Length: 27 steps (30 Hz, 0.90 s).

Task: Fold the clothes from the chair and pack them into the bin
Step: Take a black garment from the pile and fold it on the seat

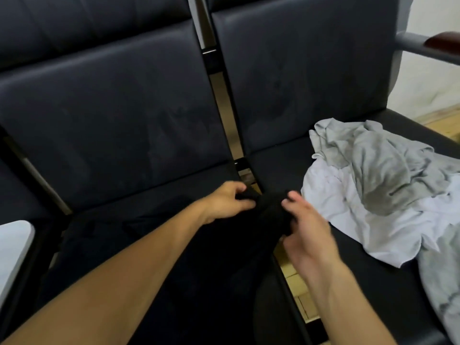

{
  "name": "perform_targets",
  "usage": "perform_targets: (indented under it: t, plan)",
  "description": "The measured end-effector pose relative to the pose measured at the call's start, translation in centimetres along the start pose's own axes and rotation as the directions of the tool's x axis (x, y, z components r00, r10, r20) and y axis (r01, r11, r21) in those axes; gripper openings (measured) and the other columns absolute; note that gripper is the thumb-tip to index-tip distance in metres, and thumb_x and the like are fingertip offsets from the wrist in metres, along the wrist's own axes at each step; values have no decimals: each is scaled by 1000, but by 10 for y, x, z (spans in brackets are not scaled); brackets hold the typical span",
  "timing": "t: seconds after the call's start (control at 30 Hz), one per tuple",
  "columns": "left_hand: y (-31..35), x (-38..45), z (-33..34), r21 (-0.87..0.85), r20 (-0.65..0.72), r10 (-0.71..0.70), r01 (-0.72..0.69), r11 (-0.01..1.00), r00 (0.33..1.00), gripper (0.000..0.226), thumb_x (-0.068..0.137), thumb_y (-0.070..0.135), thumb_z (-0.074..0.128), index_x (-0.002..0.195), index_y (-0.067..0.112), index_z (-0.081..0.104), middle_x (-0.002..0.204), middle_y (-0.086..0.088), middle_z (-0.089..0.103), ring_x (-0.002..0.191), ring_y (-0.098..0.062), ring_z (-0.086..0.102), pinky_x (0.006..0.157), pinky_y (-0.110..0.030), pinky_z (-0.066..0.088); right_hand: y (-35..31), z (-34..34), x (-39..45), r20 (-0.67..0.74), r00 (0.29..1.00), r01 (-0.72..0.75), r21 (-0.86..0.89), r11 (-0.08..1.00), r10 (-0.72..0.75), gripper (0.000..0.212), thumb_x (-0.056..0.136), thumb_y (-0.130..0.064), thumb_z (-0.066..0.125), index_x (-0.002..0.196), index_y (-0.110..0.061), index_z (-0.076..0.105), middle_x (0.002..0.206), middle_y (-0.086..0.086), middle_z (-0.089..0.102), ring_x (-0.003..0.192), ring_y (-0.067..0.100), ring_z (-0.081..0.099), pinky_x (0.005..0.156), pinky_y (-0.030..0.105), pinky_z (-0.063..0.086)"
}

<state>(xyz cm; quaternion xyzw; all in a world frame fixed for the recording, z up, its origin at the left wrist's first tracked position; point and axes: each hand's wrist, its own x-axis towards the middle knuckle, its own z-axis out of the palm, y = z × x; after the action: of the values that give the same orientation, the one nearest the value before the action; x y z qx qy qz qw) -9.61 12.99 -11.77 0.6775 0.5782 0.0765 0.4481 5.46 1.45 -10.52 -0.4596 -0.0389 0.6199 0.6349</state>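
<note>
1. I have the black garment (219, 245) spread over the left seat (139, 195), its top edge bunched at the gap between the two seats.
2. My left hand (226, 200) pinches that edge with curled fingers; my right hand (306, 235) grips the cloth just beside it, thumb and fingers closed on the fabric, though motion blur softens the detail.
3. On the right seat (278, 160) a crumpled grey garment (378, 165) lies on top of a white garment (348, 220), both unfolded.
4. A pale rim (15, 245) at the left edge may be the bin; I cannot tell.
5. My judgement: folding has barely started, nothing shows as packed, and at least three pieces remain.
</note>
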Motion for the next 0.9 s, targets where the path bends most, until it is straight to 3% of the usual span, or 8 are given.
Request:
perform_targets:
  t: [0.1, 0.2, 0.3, 0.43, 0.57, 0.7, 0.8, 0.9]
  plan:
    - [29, -6, -17, -501, -62, 32, -59, 863, 998, 20, 87, -5, 61, 97, 10, 70, 100, -15, 71, 97, -28, 67, 96, -39, 52, -35, -16, -3, 21, 999, 21, 159, 987, -24, 24, 88, -7, 63, 102, -27, 65, 80, -4, 74, 77, 14, 64, 65, 28, 48]
    - [57, 3, -31, -668, -12, 75, -64, 742, 997, 26, 88, -5, 60, 113, 0, 68, 108, -15, 72, 102, -26, 69, 96, -36, 54, -59, -36, -6, -21, 990, 143, 90, 986, -142, 24, 89, -1, 64, 103, -20, 66, 73, -1, 69, 64, 9, 60, 52, 20, 47]
    - [82, 19, -27, -591, 38, 82, -43, 806, 996, 33, 88, 0, 67, 121, 0, 67, 117, -12, 71, 111, -24, 67, 99, -34, 52, -77, -62, -6, -133, 934, 293, -248, 923, -332, 22, 87, 2, 67, 102, -14, 70, 68, 0, 58, 56, 10, 57, 50, 17, 51]
    - [112, 42, -4, -426, 103, 67, -17, 905, 992, 48, 79, 11, 80, 124, 3, 65, 117, -11, 71, 109, -23, 68, 96, -34, 55, -93, -87, -2, -225, 812, 424, -407, 809, -538, 28, 86, 5, 67, 100, -19, 70, 73, -5, 57, 67, 7, 58, 62, 11, 51]
    - [132, 60, 8, -522, 46, 56, -23, 853, 997, 94, 49, 30, 94, 132, 3, 58, 122, -14, 68, 110, -24, 67, 97, -40, 55, -105, -99, -1, -139, 672, 524, -606, 599, -728, 38, 86, 3, 65, 113, -24, 68, 106, -2, 68, 102, 11, 65, 81, 15, 52]
    - [143, 51, -2, -565, -20, 86, -82, 821, 996, 47, 82, 13, 79, 124, 3, 62, 118, -16, 69, 107, -25, 69, 91, -36, 57, -111, -98, -5, -123, 605, 546, -655, 522, -787, 40, 87, -2, 62, 121, -22, 67, 112, -6, 68, 104, 3, 63, 87, 10, 49]
    - [142, 42, -8, -433, -135, 165, -208, 877, 977, 26, 86, 6, 74, 109, 10, 66, 118, -15, 68, 101, -19, 68, 80, -26, 57, -112, -98, -8, -173, 563, 459, -747, 480, -808, 39, 85, -11, 60, 121, -21, 68, 110, 4, 71, 101, 14, 66, 90, 22, 52]
    - [133, 28, -12, -197, -135, 272, -295, 935, 953, 34, 89, 13, 72, 122, 13, 63, 124, -4, 62, 110, -11, 61, 91, -19, 52, -115, -111, -11, -149, 682, 159, -925, 344, -716, 47, 87, -20, 63, 134, -17, 57, 122, 15, 66, 114, 35, 60, 98, 43, 47]
